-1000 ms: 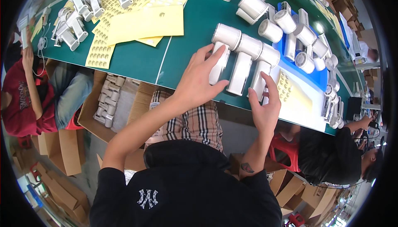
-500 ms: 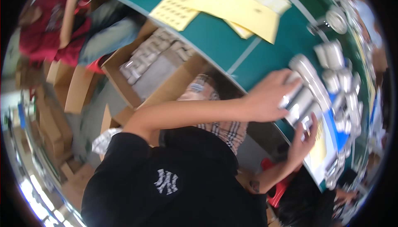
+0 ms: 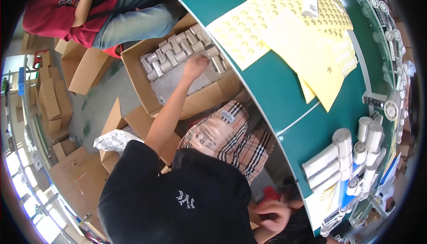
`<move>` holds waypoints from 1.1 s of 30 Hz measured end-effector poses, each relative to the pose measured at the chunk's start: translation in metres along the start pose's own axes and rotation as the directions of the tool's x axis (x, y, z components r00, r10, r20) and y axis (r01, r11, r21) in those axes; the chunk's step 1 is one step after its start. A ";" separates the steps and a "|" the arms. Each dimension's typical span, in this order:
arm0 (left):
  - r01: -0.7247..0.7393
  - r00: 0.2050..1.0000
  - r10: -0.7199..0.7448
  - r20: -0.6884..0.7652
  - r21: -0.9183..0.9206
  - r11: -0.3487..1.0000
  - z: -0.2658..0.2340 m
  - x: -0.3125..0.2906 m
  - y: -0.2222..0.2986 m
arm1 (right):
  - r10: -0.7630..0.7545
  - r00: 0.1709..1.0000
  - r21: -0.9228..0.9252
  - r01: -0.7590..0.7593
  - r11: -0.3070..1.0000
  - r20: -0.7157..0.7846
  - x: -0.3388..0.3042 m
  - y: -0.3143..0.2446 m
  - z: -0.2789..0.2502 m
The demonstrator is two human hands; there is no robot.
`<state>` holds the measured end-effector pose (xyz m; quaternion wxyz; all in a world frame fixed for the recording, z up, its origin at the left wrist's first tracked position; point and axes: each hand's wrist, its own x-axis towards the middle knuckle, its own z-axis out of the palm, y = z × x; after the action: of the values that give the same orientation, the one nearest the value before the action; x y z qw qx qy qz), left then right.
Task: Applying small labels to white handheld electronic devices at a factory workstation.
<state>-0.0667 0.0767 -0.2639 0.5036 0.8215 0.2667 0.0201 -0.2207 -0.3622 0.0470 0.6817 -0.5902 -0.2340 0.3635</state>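
Note:
My left hand (image 3: 196, 67) reaches into an open cardboard box (image 3: 147, 95). Its fingers are curled beside the packed white tubular plastic parts (image 3: 172, 51), and whatever they hold, if anything, is hidden. These parts fill the far side of the box in tight rows, over a pale sheet (image 3: 171, 86). Low in the picture, near the table's edge, my right hand (image 3: 274, 213) hangs with loosely bent, parted fingers and nothing seen in it. On the green table, a group of white tubular parts with rounded heads (image 3: 327, 166) lies at the right.
Yellow sticker sheets (image 3: 307, 57) spread over the green table (image 3: 267, 88). More white parts (image 3: 369, 139) pile up on the right. A person in a red shirt (image 3: 55, 10) sits at upper left. Cardboard boxes (image 3: 53, 97) stand on the left floor; crumpled wrapping (image 3: 116, 140) lies nearby.
My left hand has gone from the white parts on the table to inside the box. My right hand has left those parts and dropped toward the lower edge. The view has shifted.

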 end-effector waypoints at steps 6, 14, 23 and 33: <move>0.138 0.988 -0.153 0.009 0.382 0.914 0.080 0.141 -0.039 | 0.664 0.736 0.346 -0.663 0.664 0.135 0.004 0.075 0.014; 0.058 0.997 -0.052 -0.065 0.095 0.994 0.113 0.235 0.021 | 0.555 0.829 0.573 -0.426 0.700 -0.062 -0.007 0.125 0.005; 0.081 0.991 -0.095 -0.090 -0.144 0.986 0.128 0.191 -0.060 | 0.574 0.816 0.288 -0.535 0.794 -0.067 0.032 0.125 -0.006; 0.244 0.935 -0.181 0.306 -0.184 0.952 -0.002 -0.025 -0.037 | 0.426 0.899 0.046 -0.432 0.901 0.106 0.107 0.090 0.024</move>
<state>-0.1047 0.0802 -0.2882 0.6235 0.7212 0.2751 -0.1242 -0.1911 -0.2607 -0.0477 0.5930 -0.5860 -0.1173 0.5396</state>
